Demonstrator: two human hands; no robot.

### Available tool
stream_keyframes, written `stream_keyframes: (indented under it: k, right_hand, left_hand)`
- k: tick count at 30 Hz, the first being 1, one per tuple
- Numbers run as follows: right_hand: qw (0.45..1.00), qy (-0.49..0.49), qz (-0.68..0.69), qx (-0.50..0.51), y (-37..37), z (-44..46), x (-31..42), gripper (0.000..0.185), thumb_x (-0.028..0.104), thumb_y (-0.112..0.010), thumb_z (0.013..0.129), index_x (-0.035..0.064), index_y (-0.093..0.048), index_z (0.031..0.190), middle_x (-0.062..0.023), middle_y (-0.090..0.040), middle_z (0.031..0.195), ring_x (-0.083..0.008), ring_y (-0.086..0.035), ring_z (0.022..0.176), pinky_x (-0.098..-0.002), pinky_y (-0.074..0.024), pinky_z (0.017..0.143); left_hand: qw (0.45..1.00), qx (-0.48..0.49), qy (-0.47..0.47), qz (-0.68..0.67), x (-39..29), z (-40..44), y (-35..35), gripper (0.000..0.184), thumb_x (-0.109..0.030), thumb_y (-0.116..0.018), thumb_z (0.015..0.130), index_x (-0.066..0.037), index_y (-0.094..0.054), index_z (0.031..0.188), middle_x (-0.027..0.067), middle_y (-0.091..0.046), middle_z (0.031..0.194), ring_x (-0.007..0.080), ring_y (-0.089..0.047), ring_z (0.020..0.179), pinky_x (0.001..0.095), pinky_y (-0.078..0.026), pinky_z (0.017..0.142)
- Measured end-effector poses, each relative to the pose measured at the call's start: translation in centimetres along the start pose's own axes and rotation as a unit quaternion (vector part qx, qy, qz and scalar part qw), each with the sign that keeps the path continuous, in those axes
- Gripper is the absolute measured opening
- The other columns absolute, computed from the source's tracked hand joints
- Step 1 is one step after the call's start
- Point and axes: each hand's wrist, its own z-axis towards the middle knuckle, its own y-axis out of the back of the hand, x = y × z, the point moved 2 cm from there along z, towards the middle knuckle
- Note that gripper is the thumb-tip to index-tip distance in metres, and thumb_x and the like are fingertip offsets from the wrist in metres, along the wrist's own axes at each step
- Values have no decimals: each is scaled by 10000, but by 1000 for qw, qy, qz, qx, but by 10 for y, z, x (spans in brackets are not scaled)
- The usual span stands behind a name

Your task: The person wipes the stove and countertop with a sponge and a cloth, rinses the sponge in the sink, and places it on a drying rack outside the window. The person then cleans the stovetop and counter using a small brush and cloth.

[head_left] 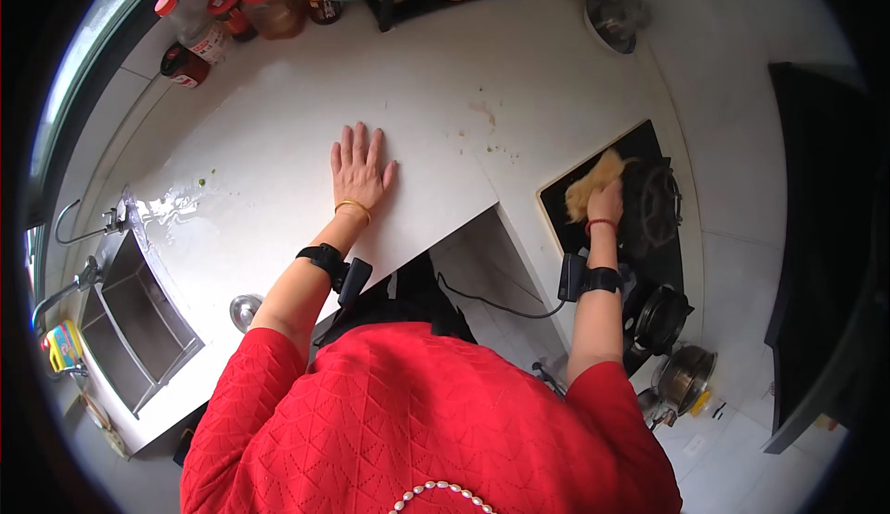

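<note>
My left hand (360, 173) lies flat on the white countertop (426, 78), its fingers spread and holding nothing. On the right, my right hand (605, 204) is closed on a tan cloth (590, 188), which rests on the black stovetop (553, 201) near its left edge. Just right of the cloth is a dark round burner grate (656, 203). Small green and brown bits (491, 149) are scattered on the counter between my hands.
A sink (148, 315) with taps is at the left, beside a wet patch (162, 210). Jars and bottles (271, 0) line the back. A metal bowl (615, 25) stands at the back right. Pots (686, 377) sit at the lower right. A metal lid (246, 310) lies near my left forearm.
</note>
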Motion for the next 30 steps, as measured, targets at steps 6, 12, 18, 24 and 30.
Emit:
stream_keyframes:
  k: [6, 12, 18, 24, 30]
  right_hand:
    - [991, 16, -57, 118, -34, -25, 85, 302, 189, -483, 792, -20, -411, 998, -250, -561, 967, -386, -558, 908, -447, -448, 785]
    - [986, 100, 118, 54, -86, -55, 156, 244, 130, -475, 776, -17, -409, 959, -257, -555, 930, -419, -543, 865, -480, -437, 760]
    - [952, 221, 204, 58, -81, -64, 196, 275, 99, -467, 778, 47, -410, 1041, -236, -560, 971, -414, -542, 891, -475, -436, 766]
    - [950, 309, -1, 53, -51, 69, 155, 306, 100, -434, 810, 75, -447, 1115, -165, -534, 1080, -368, -517, 975, -441, -433, 796]
    - [905, 382, 96, 163, -94, 23, 211, 239, 57, -411, 797, 63, -494, 1021, -161, -509, 1091, -371, -501, 960, -446, -429, 773]
  left_hand:
    - [1000, 1, 10, -19, 4, -1, -1, 577, -406, -472, 816, -150, -334, 1315, 111, -243, 1392, 295, -165, 1303, 434, -135, 1050]
    - [1000, 0, 18, -19, 3, 0, -1, 576, -409, -474, 816, -159, -336, 1316, 105, -244, 1394, 294, -174, 1301, 432, -138, 1050]
    - [999, -24, 9, -37, 6, 0, -2, 553, -385, -506, 805, -147, -375, 1286, 110, -281, 1372, 285, -201, 1293, 430, -155, 1045]
    - [980, -118, -14, -158, 20, -5, 0, 398, -274, -516, 825, -136, -473, 1195, 120, -402, 1278, 298, -356, 1204, 416, -297, 983]
    - [624, 129, 193, -746, 15, -50, 42, 317, -257, -448, 894, -5, -556, 1054, 113, -576, 1046, 211, -569, 944, 307, -440, 842]
